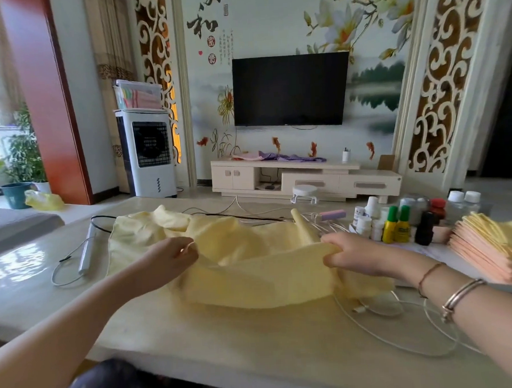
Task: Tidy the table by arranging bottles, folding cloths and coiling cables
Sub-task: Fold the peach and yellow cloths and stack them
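A pale yellow cloth lies crumpled across the middle of the table. My left hand pinches its upper edge at the left. My right hand grips the same edge at the right, so the cloth hangs lifted between them. A group of small bottles stands upright at the back right. White cables loop loosely on the table under and beside my right forearm. Another cable trails from a silver stick-shaped device at the left.
A stack of folded pink and yellow cloths sits at the table's right edge. A black cable and a small purple device lie behind the yellow cloth. Beyond the table stand a TV cabinet and a white fan unit.
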Action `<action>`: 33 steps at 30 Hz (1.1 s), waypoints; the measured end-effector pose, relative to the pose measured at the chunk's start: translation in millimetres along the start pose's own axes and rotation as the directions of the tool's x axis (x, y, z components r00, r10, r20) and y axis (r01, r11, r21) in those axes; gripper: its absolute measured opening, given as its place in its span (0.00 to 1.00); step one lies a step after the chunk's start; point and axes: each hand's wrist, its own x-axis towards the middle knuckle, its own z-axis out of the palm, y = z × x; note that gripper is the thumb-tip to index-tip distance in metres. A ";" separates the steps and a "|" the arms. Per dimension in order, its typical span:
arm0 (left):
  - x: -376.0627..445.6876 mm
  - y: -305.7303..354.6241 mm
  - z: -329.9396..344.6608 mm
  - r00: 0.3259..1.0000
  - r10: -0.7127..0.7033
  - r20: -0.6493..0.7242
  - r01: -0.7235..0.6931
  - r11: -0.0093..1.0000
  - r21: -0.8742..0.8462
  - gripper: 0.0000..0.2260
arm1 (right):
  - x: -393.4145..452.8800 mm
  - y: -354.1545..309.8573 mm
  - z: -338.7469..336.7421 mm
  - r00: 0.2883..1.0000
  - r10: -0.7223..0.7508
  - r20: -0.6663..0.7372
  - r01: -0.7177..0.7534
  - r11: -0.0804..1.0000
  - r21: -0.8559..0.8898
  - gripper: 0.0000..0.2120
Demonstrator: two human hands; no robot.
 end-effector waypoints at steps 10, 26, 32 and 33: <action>0.8 -13.9 4.4 0.920 -0.277 0.279 0.193 0.936 0.293 0.09 | 12.5 -5.9 4.7 0.943 0.200 0.265 -0.120 0.949 -0.291 0.04; 56.6 -76.2 14.9 0.895 -0.411 -0.172 0.442 0.864 0.240 0.12 | 146.8 3.9 56.5 0.969 0.164 -0.187 -0.247 0.717 -0.651 0.09; 57.8 -65.2 19.4 0.908 -0.348 -0.233 0.418 0.787 0.453 0.07 | 162.3 18.9 64.9 0.961 0.136 -0.239 -0.261 0.731 -0.631 0.19; 59.2 -63.9 23.9 0.913 -0.333 -0.237 0.409 0.766 0.496 0.12 | 161.4 22.3 65.1 0.961 0.122 -0.247 -0.255 0.738 -0.625 0.19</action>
